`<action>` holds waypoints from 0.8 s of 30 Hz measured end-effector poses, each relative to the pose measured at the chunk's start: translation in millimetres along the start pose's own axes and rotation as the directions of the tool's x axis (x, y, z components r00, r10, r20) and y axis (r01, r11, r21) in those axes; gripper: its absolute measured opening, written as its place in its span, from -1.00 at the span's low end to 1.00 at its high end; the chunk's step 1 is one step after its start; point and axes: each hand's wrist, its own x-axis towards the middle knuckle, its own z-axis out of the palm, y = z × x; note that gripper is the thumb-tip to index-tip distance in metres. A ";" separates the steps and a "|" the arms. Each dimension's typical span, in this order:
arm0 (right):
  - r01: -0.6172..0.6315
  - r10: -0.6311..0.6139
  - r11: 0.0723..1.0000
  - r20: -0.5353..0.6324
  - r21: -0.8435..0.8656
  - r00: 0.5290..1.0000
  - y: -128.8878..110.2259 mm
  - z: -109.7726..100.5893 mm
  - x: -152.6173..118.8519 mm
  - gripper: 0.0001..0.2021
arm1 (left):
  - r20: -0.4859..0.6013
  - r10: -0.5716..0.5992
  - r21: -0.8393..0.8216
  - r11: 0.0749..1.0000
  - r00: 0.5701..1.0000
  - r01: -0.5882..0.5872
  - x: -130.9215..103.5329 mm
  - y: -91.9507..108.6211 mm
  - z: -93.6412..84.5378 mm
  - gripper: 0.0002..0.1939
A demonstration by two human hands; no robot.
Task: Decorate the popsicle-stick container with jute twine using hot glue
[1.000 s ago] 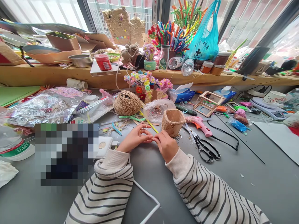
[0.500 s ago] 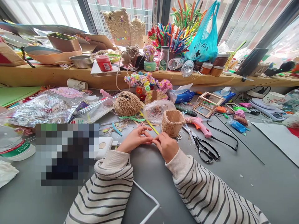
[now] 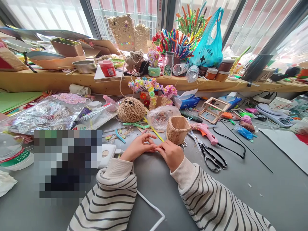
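Note:
My left hand (image 3: 139, 146) and my right hand (image 3: 170, 153) meet at the fingertips over the grey table. Both are closed in a pinch, and whatever they hold is too small or hidden to make out. A thin yellow strip (image 3: 156, 133) runs from beside the twine ball (image 3: 131, 109) down to the fingers of my right hand; whether those fingers grip it, I cannot tell. Just beyond my right hand stands a small twine-wrapped wooden holder (image 3: 178, 130), open at the top. Green and blue fuzzy strips (image 3: 120, 135) lie beyond my left hand.
Black-handled scissors (image 3: 213, 157) and a pink glue gun (image 3: 205, 132) with its black cord lie at the right. A clear plastic bag (image 3: 163, 115) sits behind the holder. A white power bank (image 3: 107, 154) is left of my hands, its white cable (image 3: 154, 205) passing between my forearms.
My hands stay pinched together in nearly the same place, with only slight finger movement. The whole view has shifted a little, so the scene sits slightly lower.

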 end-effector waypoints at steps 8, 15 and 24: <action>-0.089 0.090 0.977 0.006 0.196 0.996 -5.7 -4.7 7.6 -0.84 | -0.097 0.051 0.038 0.998 0.994 -0.048 0.5 0.1 -3.2 -0.57; -0.362 0.327 0.680 0.178 0.638 0.928 -9.3 -6.9 12.6 -0.79 | -0.166 0.005 -0.204 0.978 0.986 -0.040 -5.0 6.0 -2.1 -0.57; -0.405 0.439 0.580 0.148 0.707 0.886 -11.7 2.4 15.8 -0.77 | -0.213 0.005 -0.193 0.980 0.977 -0.047 -4.3 5.9 -0.3 -0.56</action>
